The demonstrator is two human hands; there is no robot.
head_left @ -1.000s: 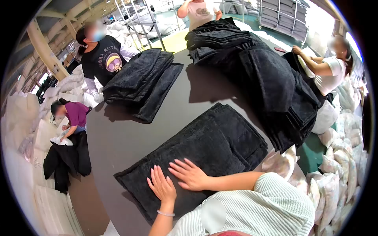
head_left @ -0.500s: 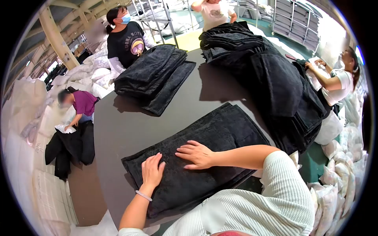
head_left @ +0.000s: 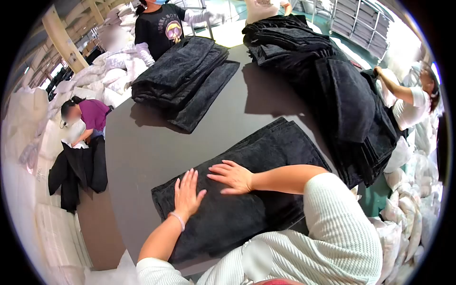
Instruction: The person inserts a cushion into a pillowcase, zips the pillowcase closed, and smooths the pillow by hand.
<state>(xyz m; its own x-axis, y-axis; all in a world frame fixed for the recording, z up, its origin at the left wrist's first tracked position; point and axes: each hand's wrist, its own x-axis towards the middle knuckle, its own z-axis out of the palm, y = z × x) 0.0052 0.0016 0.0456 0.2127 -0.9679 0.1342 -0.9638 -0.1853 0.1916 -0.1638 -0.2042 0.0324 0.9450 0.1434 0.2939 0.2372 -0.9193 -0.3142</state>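
Observation:
A black plush cloth (head_left: 232, 209), folded in layers, lies on the grey table (head_left: 137, 161) right in front of me. My left hand (head_left: 188, 194), with a pale bangle at the wrist, rests flat on the cloth's left part with its fingers extended. Just to its right, my right hand (head_left: 232, 177) lies palm down on the same cloth, fingers spread and pointing left. Neither hand grips anything. The two hands are close together but apart.
A folded black stack (head_left: 183, 76) sits at the table's far left, and a larger black pile (head_left: 337, 95) along its right side. Several people stand around the table; one in purple (head_left: 92, 114) bends at the left. White bags (head_left: 401, 209) lie at the right.
Both hands have stayed on the cloth. The left first shifted left with bent fingers, and its fingers are now straighter. The person in black has stretched an arm out to the right.

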